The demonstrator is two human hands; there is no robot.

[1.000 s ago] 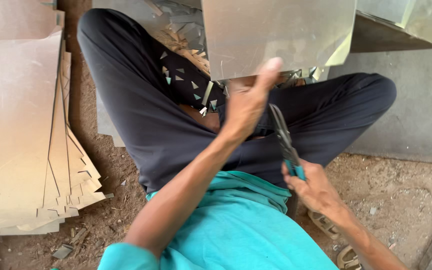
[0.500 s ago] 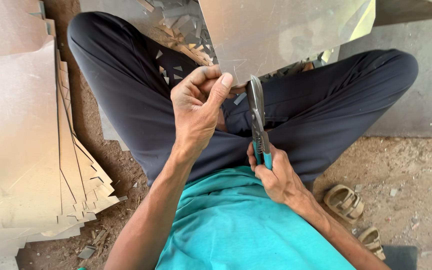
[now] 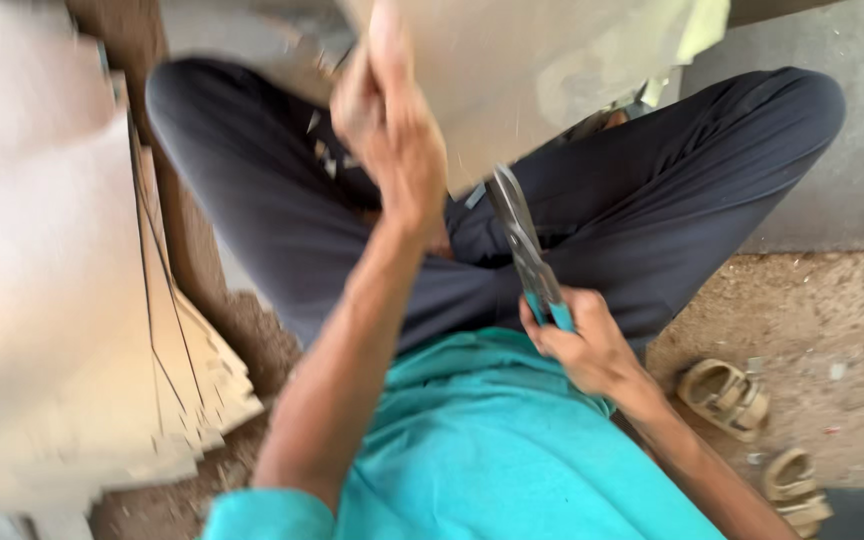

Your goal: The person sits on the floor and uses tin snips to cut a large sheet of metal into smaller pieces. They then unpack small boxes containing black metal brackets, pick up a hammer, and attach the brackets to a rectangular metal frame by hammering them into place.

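1. The left hand (image 3: 392,130) sits at about 11 o'clock from the middle of the view, raised and blurred. Its fingers are curled tight over the near edge of a large metal sheet (image 3: 532,60), with the thumb pointing up toward 12 o'clock.
2. The right hand (image 3: 577,340) lies at about 4 o'clock from the middle. Its fingers are clenched around the teal handles of a pair of tin snips (image 3: 524,245).
3. The snips run from that hand up toward 11 o'clock. Their grey blades end at the lower edge of the sheet, just right of the left hand; whether the blades bite into the metal cannot be told.
4. The sheet fills the top of the view from 12 to 1 o'clock. It is pale and dull, tilted over the lap.
5. Below both hands are the person's crossed legs in dark trousers (image 3: 672,190), knees out toward 10 and 2 o'clock. Small metal offcuts (image 3: 324,150) lie on the trousers near the left hand.
6. The teal shirt (image 3: 472,440) fills the view at 6 o'clock.
7. At 9 o'clock a stack of cut sheets (image 3: 72,330) lies on the ground, edges fanned.
8. At 4 to 5 o'clock a pair of tan sandals (image 3: 727,395) rests on the dusty ground (image 3: 812,310), well apart from the snips.
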